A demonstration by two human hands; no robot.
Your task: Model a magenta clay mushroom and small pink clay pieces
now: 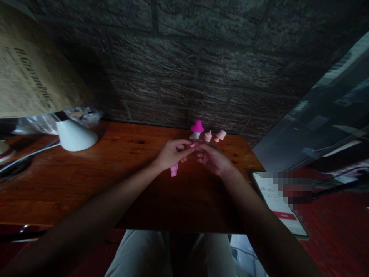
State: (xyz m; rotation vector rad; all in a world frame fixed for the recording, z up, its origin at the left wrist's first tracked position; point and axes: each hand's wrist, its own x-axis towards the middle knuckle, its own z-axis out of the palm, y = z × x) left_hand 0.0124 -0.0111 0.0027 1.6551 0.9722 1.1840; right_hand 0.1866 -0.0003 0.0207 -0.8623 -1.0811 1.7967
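Over the middle of a red-brown wooden table (pixel 95 177), my left hand (pixel 172 153) and my right hand (pixel 211 157) meet fingertip to fingertip. Their fingers are curled and pinched together on a small pink piece (pixel 192 146) between them. Another pale pink lump (pixel 174 169) hangs just below my left hand; whether that hand holds it is unclear. Behind the hands, by the wall, stand a magenta-capped mushroom figure (pixel 196 129) and two small pale pink figures (pixel 208 135) (pixel 220 135).
A white lamp base (pixel 75 135) with a newspaper-print shade (pixel 31 73) stands at the back left, crumpled clear plastic (pixel 80 114) behind it. A phone (pixel 281 206) lies at the table's right edge. A dark stone-pattern wall (pixel 201 57) backs the table. Cables run at far left.
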